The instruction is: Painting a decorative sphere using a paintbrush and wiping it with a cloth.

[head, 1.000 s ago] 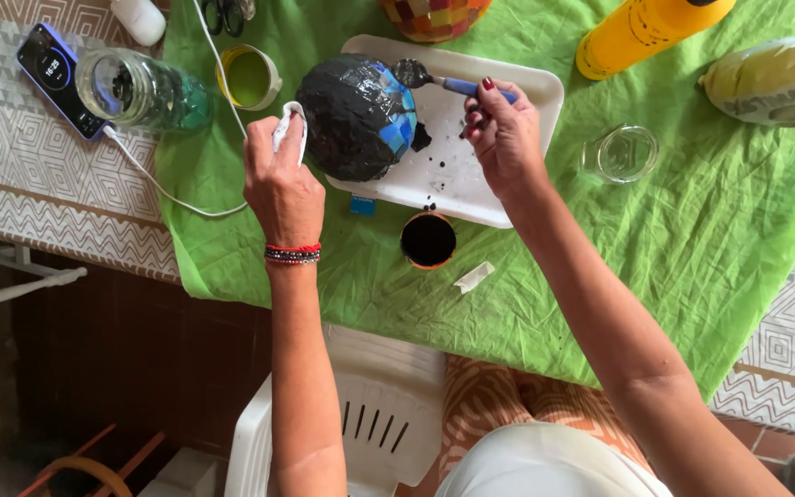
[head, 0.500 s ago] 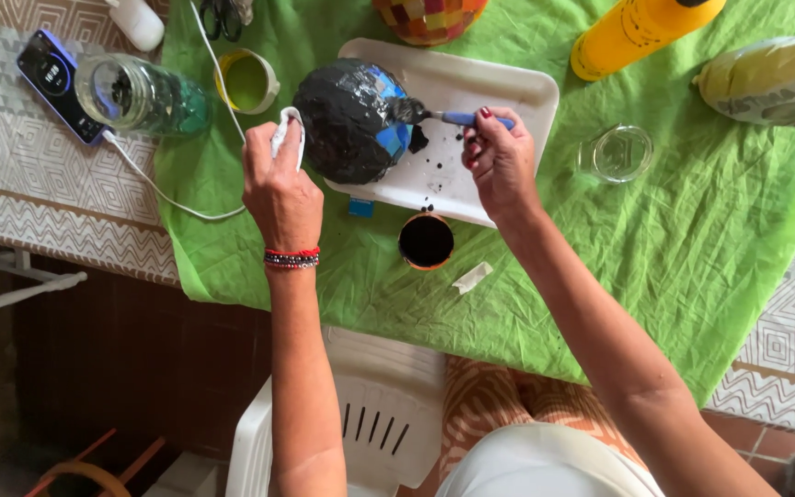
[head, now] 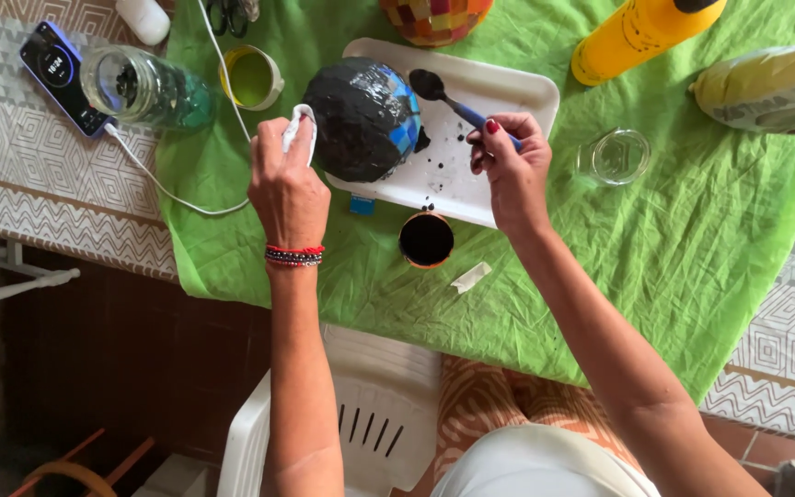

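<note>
Both arms come up from the bottom of the frame, bare from the elbow to the hand. The left arm rises almost straight in the lower middle, with its wrist just left of the centre. The left hand (head: 289, 184) shows its back to the camera; its fingers are curled and closed, the fingertips pointing to the top of the frame. The right arm enters from the lower right corner and goes diagonally up to the left. The right hand (head: 510, 166) is in the upper middle, a little right of the centre, wrist slightly bent, fingers pinched together near the thumb.
</note>
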